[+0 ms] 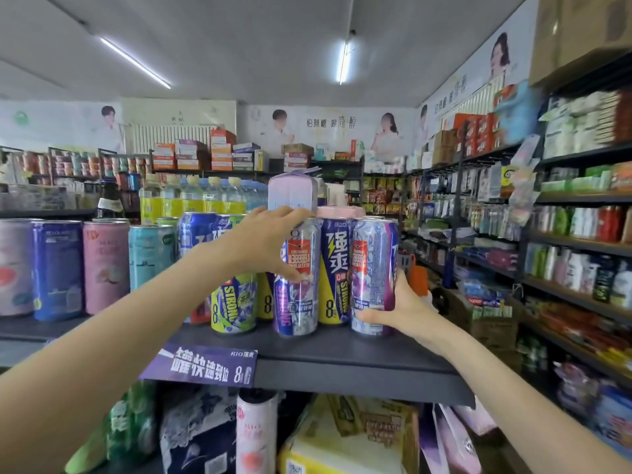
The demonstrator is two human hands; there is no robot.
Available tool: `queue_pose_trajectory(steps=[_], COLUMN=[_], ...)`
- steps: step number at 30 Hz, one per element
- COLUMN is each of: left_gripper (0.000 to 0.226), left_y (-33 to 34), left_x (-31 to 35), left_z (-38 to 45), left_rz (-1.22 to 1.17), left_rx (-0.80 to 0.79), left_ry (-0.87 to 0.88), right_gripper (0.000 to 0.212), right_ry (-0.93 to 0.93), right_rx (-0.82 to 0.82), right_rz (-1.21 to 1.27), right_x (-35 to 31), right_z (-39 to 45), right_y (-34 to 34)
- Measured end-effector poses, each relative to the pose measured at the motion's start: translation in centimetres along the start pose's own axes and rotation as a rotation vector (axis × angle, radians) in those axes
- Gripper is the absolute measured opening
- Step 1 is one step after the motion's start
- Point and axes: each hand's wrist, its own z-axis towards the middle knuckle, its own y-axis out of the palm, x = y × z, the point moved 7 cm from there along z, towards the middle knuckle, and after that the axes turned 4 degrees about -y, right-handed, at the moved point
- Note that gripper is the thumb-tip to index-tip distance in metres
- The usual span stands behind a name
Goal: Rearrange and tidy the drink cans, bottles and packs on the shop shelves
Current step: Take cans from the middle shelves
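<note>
- My left hand (270, 241) is on the tall purple-and-silver can (297, 278) at the near edge of the dark shelf (342, 354). The fingers curl over its top rim and the thumb presses on its front, so this hand grips it.
- My right hand (396, 309) holds the second purple can (374, 275), at the right end of the row. The fingers wrap under its lower part and the thumb lies on its right side.
- Between the two cans stands a yellow-and-blue can (337, 271), touching or nearly touching both.
- I judge that these cans are full, so rather heavy for their size, with thin stiff walls that can dent if I squeeze hard.
- The printed metal looks smooth and probably slippery. A grip around the middle of the body seems safer to me than a grip by the rim alone.
- The right can stands near the shelf corner, so it could fall off if I push it sideways.
- The lilac carton (290, 193) behind looks light and easy to knock over.
</note>
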Motion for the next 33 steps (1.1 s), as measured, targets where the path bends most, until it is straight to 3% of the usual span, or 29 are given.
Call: queue_pose_trajectory(steps=[4, 15, 20, 23, 33], left_gripper=[0.103, 0.102, 0.102, 0.102, 0.102], left_y=[0.3, 0.1, 0.1, 0.4, 0.3], left_x=[0.0, 0.2, 0.1, 0.0, -0.1], left_z=[0.5, 0.3, 0.3, 0.4, 0.4], left_rz=[0.08, 0.105, 0.105, 0.104, 0.099], left_rx=[0.019, 0.007, 0.009, 0.015, 0.025], left_ry=[-0.03, -0.049, -0.046, -0.046, -0.051], right_gripper=[0.09, 0.09, 0.105, 0.101, 0.09], right_ry=[0.043, 0.006, 0.104, 0.151, 0.144], right_rx=[0.049, 0.228, 0.136, 0.069, 0.248], right_rz=[0.02, -0.219, -0.372, -0.339, -0.427], right_x=[1.4, 0.8, 1.3, 1.7, 0.4], right_z=[0.8, 3.4, 4.1, 3.7, 5.1], right_y=[0.2, 1.0, 0.5, 0.0, 1.0])
